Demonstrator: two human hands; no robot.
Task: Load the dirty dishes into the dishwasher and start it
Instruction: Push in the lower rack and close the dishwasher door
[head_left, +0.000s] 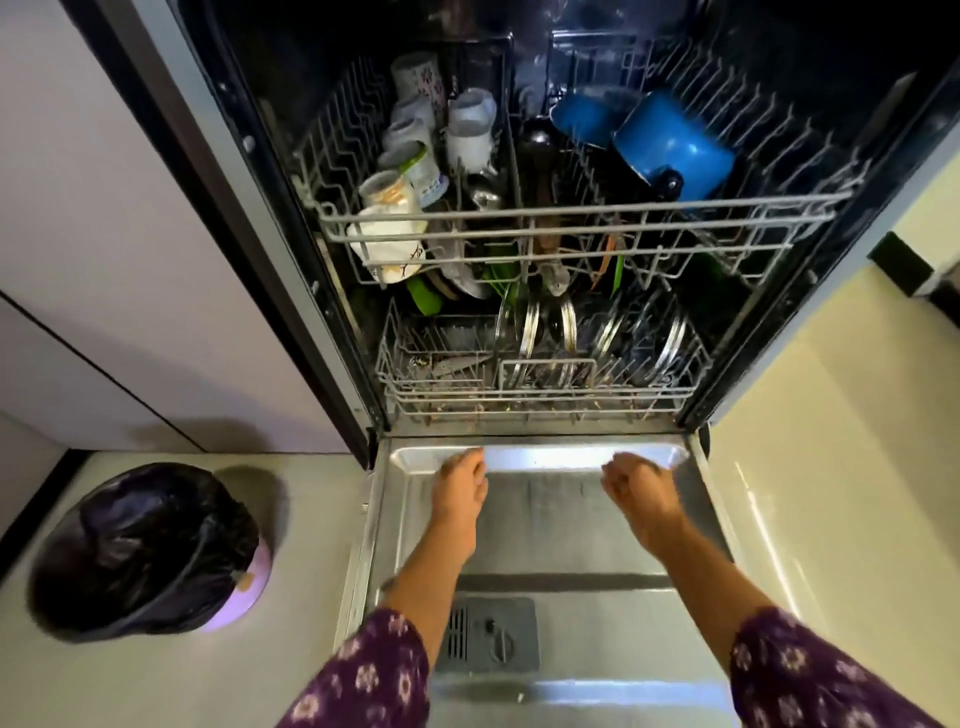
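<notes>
Dishwasher door (561, 551) lies fully open and flat below the person, and both hands hover over its far end, near the hinge. The left hand (460, 480) and the right hand (636, 486) are well apart, each with loosely curled fingers that grip nothing. Whether the fingertips touch the metal cannot be told through the blur. Just beyond them runs the raised, rounded rim of the door's inner panel. Bare steel lies between the two forearms, reaching back to the grey detergent dispenser (488, 636) near the purple flowered sleeves (363, 675).

Past the rim, the lower rack (441, 397) sits inside the tub, its front edge close behind the hinge line. Glass lids (535, 332) stand on edge in it, and a cutlery basket (431, 358) takes its left front corner.

The upper rack (571, 218) juts forward above it, so the gap between the two racks is narrow. Mugs and cups (410, 156) crowd its left side and two blue pots (670, 150) lie tipped on the right. The tines at far right are free.

Open floor (831, 467) flanks the door on both sides. A lilac bin (150, 545) with a black liner stands to the left, clear of the door's edge.

The cups carry printing, but it is too blurred to read.
</notes>
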